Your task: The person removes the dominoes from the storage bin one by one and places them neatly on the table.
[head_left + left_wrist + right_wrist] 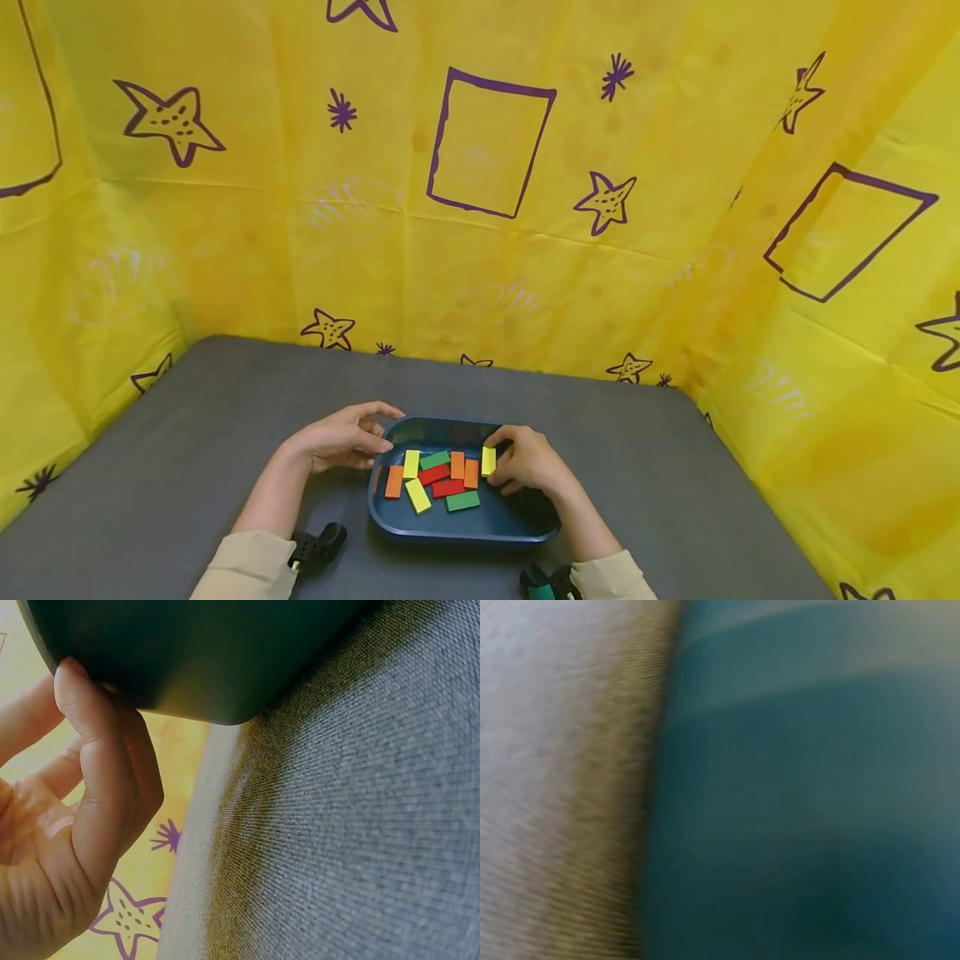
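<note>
A dark blue oval-cornered tray (517,530) holds several small rectangular blocks: green (462,501), red (447,488), orange (394,482) and yellow (418,496). My right hand (528,458) reaches in over the right side and pinches a yellow block (488,462) between thumb and index finger. At the tray's left end, my left hand (341,439) holds the rim, thumb tip on the edge. The left wrist view shows that thumb (97,765) against the tray's dark outer wall (202,667). Blurred tray wall (802,787) fills much of the right wrist view; the right hand is out of sight there.
The tray rests on a grey cloth-covered table (247,400). Yellow curtains (360,250) with purple stars and squares enclose the back and sides. A dark wrist strap (318,546) sits by the left sleeve, another strap (551,582) by the right.
</note>
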A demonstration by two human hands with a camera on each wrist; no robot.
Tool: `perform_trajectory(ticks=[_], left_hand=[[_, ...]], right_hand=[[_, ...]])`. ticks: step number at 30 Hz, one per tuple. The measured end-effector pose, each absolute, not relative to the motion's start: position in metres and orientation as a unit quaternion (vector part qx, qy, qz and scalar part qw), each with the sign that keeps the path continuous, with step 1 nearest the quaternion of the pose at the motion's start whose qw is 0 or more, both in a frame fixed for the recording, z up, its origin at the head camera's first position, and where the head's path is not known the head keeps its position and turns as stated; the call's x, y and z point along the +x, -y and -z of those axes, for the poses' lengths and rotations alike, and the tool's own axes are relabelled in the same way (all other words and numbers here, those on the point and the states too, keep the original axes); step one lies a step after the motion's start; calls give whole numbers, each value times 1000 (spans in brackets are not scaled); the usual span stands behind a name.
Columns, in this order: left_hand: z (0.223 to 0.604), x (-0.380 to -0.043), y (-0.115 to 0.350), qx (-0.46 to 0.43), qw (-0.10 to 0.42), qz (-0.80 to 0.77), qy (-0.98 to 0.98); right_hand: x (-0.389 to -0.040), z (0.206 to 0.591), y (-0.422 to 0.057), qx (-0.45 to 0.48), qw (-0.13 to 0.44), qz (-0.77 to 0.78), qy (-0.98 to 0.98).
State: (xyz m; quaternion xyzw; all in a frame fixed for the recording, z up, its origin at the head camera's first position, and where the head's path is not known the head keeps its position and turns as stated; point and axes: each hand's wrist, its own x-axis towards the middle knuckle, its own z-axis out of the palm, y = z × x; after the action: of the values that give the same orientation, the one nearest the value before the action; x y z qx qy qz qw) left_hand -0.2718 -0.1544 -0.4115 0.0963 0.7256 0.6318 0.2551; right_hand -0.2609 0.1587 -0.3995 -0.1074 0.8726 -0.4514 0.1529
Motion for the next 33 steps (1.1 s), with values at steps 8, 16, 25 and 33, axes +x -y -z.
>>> perform_trajectory(ticks=[8, 16, 25, 33], left_hand=[[413, -266, 156, 96, 255, -634, -723], [411, -266, 153, 91, 253, -631, -728], [409, -266, 153, 76, 249, -625, -736], [408, -268, 152, 90, 244, -628, -733]], right_hand=[[-267, 391, -173, -141, 166, 497, -840], [-282, 385, -196, -149, 155, 529, -821], [-304, 381, -222, -125, 91, 537, -829], [-328, 399, -241, -55, 45, 522, -850]])
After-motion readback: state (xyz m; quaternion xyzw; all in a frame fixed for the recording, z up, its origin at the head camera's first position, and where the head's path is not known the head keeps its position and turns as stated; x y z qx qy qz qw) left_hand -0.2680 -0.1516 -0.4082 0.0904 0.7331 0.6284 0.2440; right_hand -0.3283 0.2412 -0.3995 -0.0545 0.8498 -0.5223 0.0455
